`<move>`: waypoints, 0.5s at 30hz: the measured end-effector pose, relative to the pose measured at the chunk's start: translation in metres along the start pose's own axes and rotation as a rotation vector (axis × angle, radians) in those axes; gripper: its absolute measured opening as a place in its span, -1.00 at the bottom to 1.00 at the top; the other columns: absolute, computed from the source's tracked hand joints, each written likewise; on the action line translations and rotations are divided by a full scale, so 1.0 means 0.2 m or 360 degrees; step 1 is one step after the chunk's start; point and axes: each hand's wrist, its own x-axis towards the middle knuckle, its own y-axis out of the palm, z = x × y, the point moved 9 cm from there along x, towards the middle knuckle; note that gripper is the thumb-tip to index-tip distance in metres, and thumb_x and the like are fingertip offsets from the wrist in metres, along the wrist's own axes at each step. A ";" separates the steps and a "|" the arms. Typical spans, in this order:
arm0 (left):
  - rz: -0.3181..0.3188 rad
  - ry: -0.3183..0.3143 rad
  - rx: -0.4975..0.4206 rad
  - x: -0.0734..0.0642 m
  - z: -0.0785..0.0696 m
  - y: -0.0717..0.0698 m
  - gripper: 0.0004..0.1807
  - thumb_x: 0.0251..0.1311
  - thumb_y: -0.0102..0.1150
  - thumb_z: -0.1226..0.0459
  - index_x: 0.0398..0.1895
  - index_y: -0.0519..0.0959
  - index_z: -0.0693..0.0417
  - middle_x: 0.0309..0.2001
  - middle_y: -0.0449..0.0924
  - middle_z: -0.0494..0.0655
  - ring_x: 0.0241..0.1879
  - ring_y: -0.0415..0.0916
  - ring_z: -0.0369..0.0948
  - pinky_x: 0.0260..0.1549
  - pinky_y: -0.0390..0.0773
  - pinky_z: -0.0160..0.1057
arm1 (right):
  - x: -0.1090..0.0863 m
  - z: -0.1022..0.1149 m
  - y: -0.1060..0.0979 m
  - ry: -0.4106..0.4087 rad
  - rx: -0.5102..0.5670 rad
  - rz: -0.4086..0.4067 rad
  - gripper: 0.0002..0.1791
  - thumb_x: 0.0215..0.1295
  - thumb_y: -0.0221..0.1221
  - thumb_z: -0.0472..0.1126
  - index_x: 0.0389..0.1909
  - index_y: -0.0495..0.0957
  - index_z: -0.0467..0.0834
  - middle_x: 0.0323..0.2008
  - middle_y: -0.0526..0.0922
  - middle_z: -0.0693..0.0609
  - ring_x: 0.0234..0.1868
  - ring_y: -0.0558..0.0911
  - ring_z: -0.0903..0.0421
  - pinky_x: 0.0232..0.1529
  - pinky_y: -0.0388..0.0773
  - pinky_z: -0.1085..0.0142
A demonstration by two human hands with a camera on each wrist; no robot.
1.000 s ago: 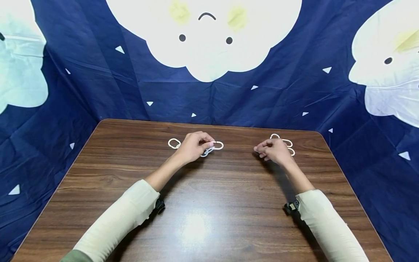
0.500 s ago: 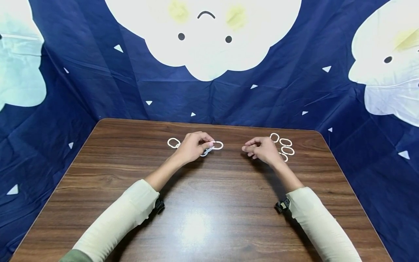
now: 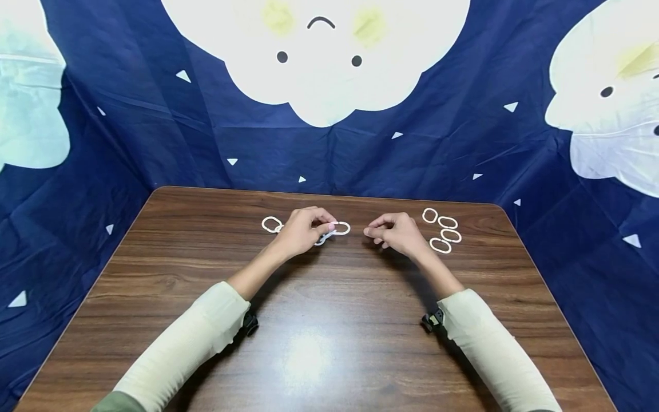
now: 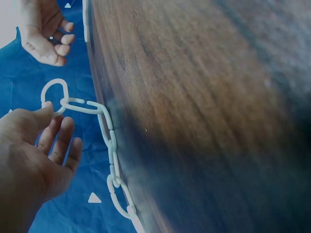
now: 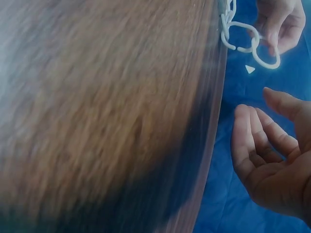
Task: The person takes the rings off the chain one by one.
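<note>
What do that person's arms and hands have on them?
The left hand and right hand wear no gloves. The left sleeve and right sleeve are pale, almost white. Dark green cloth peeks out behind the left one. Small black gadgets sit near both wrists.

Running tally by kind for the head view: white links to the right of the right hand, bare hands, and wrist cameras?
White links: 4
Bare hands, left hand and right hand: 2
Wrist cameras: 2
Total: 8
The chain at the left hand is partly hidden in that view, so its links are not counted.
</note>
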 end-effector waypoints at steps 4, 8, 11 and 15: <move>-0.0004 0.0013 -0.0009 0.00 0.00 0.00 -0.89 0.51 0.46 0.29 -0.02 0.85 0.10 -0.10 0.87 -0.02 -0.02 0.78 -0.08 0.17 0.72 0.05 | 0.00 0.06 0.03 -0.0052 -0.0029 0.0014 -0.75 0.42 0.54 -0.12 -0.04 0.86 -0.18 -0.22 0.92 -0.22 -0.25 0.87 -0.22 -0.21 0.84 0.05; -0.0003 0.0018 -0.0018 0.01 0.00 0.01 -0.88 0.50 0.46 0.29 -0.03 0.85 0.12 -0.11 0.86 -0.01 -0.03 0.77 -0.07 0.16 0.72 0.05 | 0.00 0.10 0.07 -0.0096 -0.0045 0.0032 -0.75 0.39 0.56 -0.12 -0.03 0.87 -0.17 -0.23 0.93 -0.10 -0.28 0.87 -0.27 -0.19 0.83 -0.04; -0.0004 0.0020 -0.0024 0.00 -0.01 0.01 -0.89 0.50 0.47 0.29 -0.03 0.85 0.11 -0.11 0.86 -0.01 -0.03 0.77 -0.06 0.17 0.72 0.05 | 0.01 0.11 0.10 -0.0114 -0.0034 0.0053 -0.74 0.38 0.57 -0.13 -0.02 0.87 -0.17 -0.22 0.94 -0.07 -0.28 0.87 -0.25 -0.20 0.83 -0.01; -0.0012 0.0026 -0.0024 0.00 -0.01 0.01 -0.88 0.49 0.47 0.30 -0.03 0.85 0.12 -0.11 0.86 0.00 -0.04 0.78 -0.06 0.16 0.72 0.06 | 0.01 0.12 0.13 -0.0122 -0.0010 0.0074 -0.74 0.36 0.58 -0.14 -0.02 0.87 -0.15 -0.21 0.94 -0.05 -0.26 0.86 -0.23 -0.23 0.81 0.07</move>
